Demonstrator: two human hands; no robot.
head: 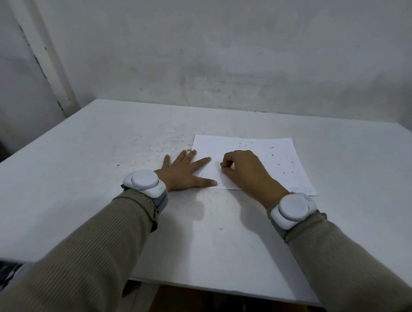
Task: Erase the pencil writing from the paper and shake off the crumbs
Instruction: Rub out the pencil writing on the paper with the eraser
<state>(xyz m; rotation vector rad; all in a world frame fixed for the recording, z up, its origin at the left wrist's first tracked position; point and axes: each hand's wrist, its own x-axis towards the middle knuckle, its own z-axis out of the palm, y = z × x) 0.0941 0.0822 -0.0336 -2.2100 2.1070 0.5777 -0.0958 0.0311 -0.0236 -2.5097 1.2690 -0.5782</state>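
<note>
Your left hand (182, 171) lay flat, fingers spread and relaxed, pressing the left edge of the white rectangular sheet of paper (277, 162). The sheet rested on the white tabletop (102, 164). Your right hand (244, 172) sat curled on the sheet with its fingertips pinched together. I could not tell whether they gripped anything. Small dark crumbs (272, 148) dotted the sheet's right half.

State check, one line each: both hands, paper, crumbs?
left hand: flat, fingers spread, pressing the paper's left edge.
right hand: fingers curled, resting on the paper; anything pinched is hidden.
paper: lying flat on the table.
crumbs: dark, scattered over the paper's right half, not yet shaken off.
</note>
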